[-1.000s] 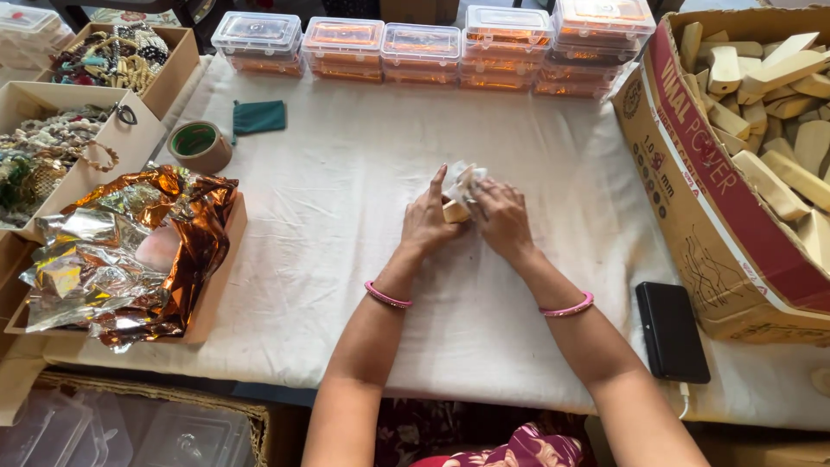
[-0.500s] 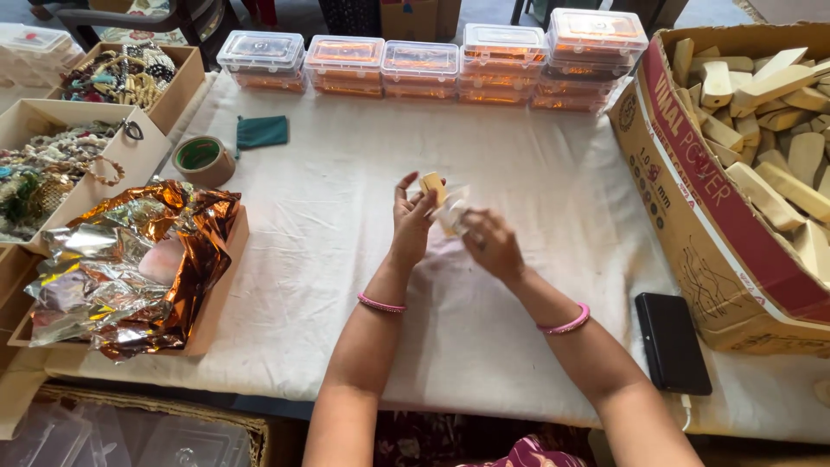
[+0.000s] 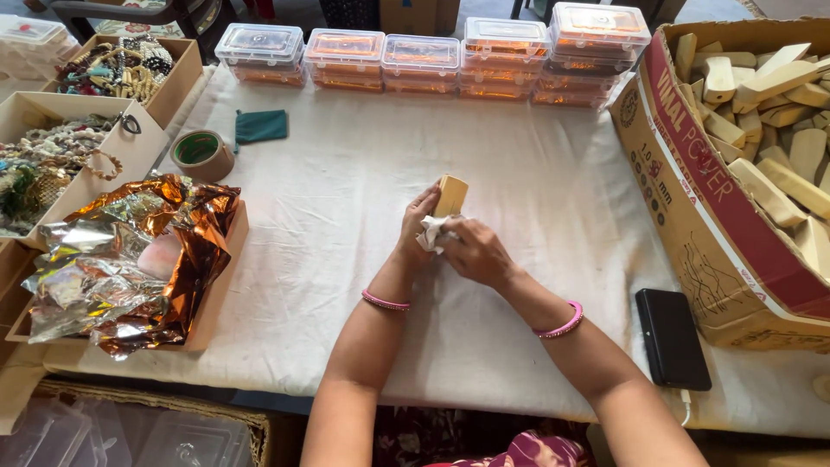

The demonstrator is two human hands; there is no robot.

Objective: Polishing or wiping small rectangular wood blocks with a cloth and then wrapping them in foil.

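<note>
We're looking down at a small craft or packing workshop, a hand-assembly station by every sign. The bench [image 3: 536, 173], draped in white cloth, is ringed with stock: a row of clear plastic lidded boxes [image 3: 432, 56] stacked along the far edge, a big cardboard carton of pale wooden blocks [image 3: 761, 112] at the right, open cardboard trays of beads and bangles [image 3: 78, 130] at the left, a tray of crumpled copper and silver foil wrap [image 3: 130, 259], and a roll of tape [image 3: 201, 154].
</note>
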